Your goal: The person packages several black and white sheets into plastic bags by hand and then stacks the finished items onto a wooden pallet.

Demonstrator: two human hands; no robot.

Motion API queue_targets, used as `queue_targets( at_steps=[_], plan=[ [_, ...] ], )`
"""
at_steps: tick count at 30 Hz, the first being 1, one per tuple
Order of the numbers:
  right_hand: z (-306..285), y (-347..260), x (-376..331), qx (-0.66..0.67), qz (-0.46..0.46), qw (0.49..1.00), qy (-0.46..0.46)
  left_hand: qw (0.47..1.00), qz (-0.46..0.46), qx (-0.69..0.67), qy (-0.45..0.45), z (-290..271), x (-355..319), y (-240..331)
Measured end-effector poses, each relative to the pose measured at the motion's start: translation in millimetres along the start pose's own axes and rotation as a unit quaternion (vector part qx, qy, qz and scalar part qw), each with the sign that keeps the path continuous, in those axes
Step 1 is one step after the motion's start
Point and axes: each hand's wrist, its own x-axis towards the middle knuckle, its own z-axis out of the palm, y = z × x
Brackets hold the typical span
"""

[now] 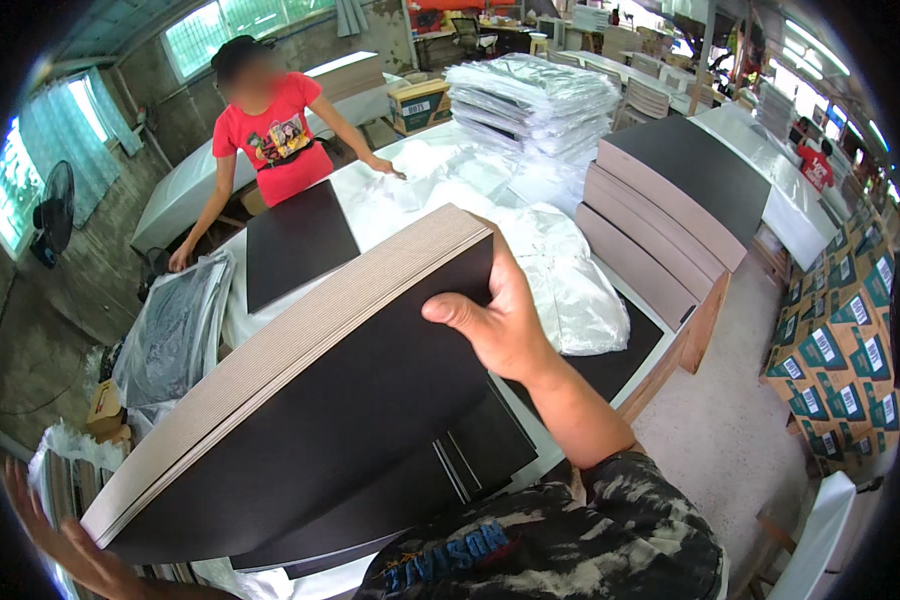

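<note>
A thick stack of black boards with grey-brown edges (340, 420) is held tilted in front of me. My right hand (490, 310) grips its upper right corner, with the thumb on the black face and the fingers hidden behind. My left hand (65, 550) is at the stack's lower left corner. Its fingers are spread, and the thumb is close to the corner; whether it touches cannot be made out. Beneath the stack, more black boards (505, 430) lie on the table. Another black board (300, 245) lies flat beyond the stack.
A person in a red shirt (270, 130) stands across the table, touching plastic-wrapped boards (175, 325). White plastic sheeting (560, 270) lies mid-table. Wrapped packs (530, 100) and tall board stacks (660, 220) stand beyond. Printed cartons (840, 340) are piled at right.
</note>
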Motion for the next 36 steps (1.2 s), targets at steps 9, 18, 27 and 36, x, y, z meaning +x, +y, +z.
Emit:
queue_targets(
  at_steps=[9, 18, 27, 36],
  plan=[
    [-5, 5, -5, -0.216, -0.128, 0.967, 0.042, 0.911, 0.114, -0.087, -0.388, 104, 43, 165],
    [-4, -20, -28, -0.19, -0.083, 0.978, 0.0, 0.923, 0.114, -0.048, -0.364, 99, 46, 172],
    [2, -27, -41, -0.218, -0.105, 0.97, 0.034, 0.933, 0.111, -0.051, -0.338, 98, 39, 171],
    [-2, -41, -47, -0.287, -0.081, 0.952, 0.062, 0.936, 0.103, -0.072, -0.328, 98, 39, 172]
  ],
)
